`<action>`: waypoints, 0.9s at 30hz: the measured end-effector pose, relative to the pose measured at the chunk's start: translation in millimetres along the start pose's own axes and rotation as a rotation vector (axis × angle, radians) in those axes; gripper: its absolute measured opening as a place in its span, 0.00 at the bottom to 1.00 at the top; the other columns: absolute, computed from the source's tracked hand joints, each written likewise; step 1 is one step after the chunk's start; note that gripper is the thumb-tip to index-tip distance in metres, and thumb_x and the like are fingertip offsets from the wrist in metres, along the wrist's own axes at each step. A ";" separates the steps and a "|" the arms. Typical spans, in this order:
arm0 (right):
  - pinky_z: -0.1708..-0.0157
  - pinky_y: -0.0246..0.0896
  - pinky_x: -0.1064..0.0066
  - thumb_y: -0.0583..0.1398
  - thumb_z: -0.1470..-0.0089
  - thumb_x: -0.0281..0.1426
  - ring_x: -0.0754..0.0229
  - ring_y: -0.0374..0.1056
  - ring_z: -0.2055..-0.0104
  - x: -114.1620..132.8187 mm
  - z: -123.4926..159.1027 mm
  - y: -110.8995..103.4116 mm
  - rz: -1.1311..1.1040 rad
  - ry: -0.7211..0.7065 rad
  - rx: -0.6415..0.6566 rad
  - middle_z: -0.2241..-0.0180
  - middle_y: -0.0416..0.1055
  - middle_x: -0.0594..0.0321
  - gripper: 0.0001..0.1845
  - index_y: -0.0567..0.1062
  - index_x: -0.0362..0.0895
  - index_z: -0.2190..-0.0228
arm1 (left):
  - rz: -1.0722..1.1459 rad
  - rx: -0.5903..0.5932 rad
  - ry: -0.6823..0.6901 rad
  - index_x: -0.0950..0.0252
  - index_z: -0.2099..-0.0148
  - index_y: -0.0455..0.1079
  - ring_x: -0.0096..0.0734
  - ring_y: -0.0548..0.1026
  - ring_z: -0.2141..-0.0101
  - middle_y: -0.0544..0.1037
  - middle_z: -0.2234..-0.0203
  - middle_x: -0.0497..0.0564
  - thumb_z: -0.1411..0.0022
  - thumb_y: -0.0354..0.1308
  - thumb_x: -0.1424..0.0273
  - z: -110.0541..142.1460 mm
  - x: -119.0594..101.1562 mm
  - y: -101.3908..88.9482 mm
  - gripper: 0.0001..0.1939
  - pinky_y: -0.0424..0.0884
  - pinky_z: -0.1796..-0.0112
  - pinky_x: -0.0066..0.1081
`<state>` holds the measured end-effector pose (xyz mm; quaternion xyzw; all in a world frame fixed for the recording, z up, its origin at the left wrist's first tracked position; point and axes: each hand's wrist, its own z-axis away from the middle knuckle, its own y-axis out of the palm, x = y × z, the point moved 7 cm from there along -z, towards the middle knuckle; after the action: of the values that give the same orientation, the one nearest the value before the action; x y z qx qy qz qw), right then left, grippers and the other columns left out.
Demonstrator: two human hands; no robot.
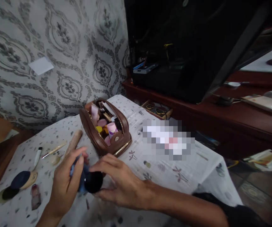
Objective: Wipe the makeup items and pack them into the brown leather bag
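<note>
My left hand (66, 184) and my right hand (118, 183) meet over the table, both wrapped round a small blue item with a round black end (92, 181). Just beyond them stands an open brown leather cosmetics pouch (100, 143), packed with several tubes and small pots in pink, yellow and white. Left of my hands lie a wooden-handled brush (73, 142), a thin brush (53, 150), a white-tipped applicator (37, 156) and a dark sponge puff (21, 179). A small reddish bottle (36, 196) lies near my left wrist.
The table wears a white floral cloth (197, 170). A blurred-out patch (167, 138) sits right of the pouch. Behind stands a dark red wooden cabinet (244, 119) with a black television (185, 47) on it. Patterned wallpaper (55, 47) covers the wall at left.
</note>
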<state>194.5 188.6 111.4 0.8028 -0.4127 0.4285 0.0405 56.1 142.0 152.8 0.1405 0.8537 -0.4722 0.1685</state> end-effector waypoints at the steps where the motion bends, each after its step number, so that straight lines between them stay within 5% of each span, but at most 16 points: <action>1: 0.51 0.65 0.65 0.66 0.46 0.34 0.58 0.68 0.55 -1.4 2.9 -9.5 -0.016 0.046 -0.011 0.58 0.73 0.57 0.21 0.72 0.42 0.52 | -0.098 0.009 0.120 0.60 0.45 0.71 0.31 0.76 0.65 0.77 0.63 0.49 0.31 0.47 0.67 -9.3 -12.4 1.3 0.16 0.71 0.62 0.28; 7: 0.50 0.68 0.65 0.66 0.46 0.31 0.59 0.69 0.50 -11.4 20.0 -57.8 -0.038 0.181 -0.056 0.53 0.72 0.59 0.27 0.69 0.51 0.45 | -0.600 -0.019 0.499 0.62 0.42 0.69 0.31 0.76 0.65 0.76 0.60 0.53 0.32 0.48 0.75 -34.2 -36.8 19.2 0.19 0.68 0.70 0.26; 11: 0.53 0.71 0.64 0.65 0.44 0.35 0.57 0.72 0.52 -13.7 17.4 -93.9 -0.033 0.217 -0.181 0.53 0.72 0.60 0.25 0.69 0.57 0.46 | -0.617 -0.067 0.569 0.64 0.43 0.68 0.32 0.77 0.63 0.75 0.61 0.54 0.34 0.51 0.77 -28.5 -35.8 19.4 0.19 0.71 0.66 0.27; 15: 0.55 0.71 0.63 0.65 0.44 0.37 0.55 0.72 0.54 -8.8 -17.6 -127.4 0.095 0.258 -0.296 0.55 0.73 0.60 0.18 0.72 0.54 0.52 | -0.618 -0.068 0.576 0.63 0.42 0.67 0.33 0.77 0.63 0.75 0.62 0.55 0.36 0.51 0.78 -25.2 -34.2 18.4 0.21 0.72 0.70 0.27; 19: 0.61 0.69 0.68 0.64 0.46 0.33 0.59 0.71 0.59 -13.1 -81.5 -123.4 0.266 0.208 -0.126 0.61 0.72 0.66 0.11 0.73 0.47 0.59 | -0.588 -0.086 0.576 0.64 0.42 0.67 0.34 0.77 0.62 0.73 0.61 0.56 0.36 0.52 0.79 -23.6 -30.8 17.9 0.21 0.75 0.65 0.30; 23: 0.62 0.65 0.71 0.66 0.52 0.26 0.60 0.70 0.59 -32.4 -131.0 -81.5 0.438 0.106 0.251 0.63 0.71 0.66 0.13 0.75 0.44 0.62 | -0.596 -0.103 0.581 0.65 0.43 0.68 0.32 0.76 0.63 0.73 0.61 0.56 0.36 0.53 0.78 -21.4 -27.1 18.6 0.19 0.75 0.66 0.28; 27: 0.70 0.60 0.71 0.67 0.58 0.21 0.60 0.69 0.67 -55.7 -145.9 -38.8 0.560 0.142 0.633 0.69 0.73 0.64 0.14 0.78 0.41 0.65 | -0.602 -0.102 0.604 0.68 0.46 0.68 0.33 0.76 0.64 0.73 0.62 0.57 0.37 0.53 0.79 -20.0 -27.1 19.2 0.17 0.73 0.67 0.29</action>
<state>109.8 310.1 174.3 0.6012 -0.4589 0.5826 -0.2973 85.1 166.7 159.5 0.0088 0.8899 -0.3952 -0.2277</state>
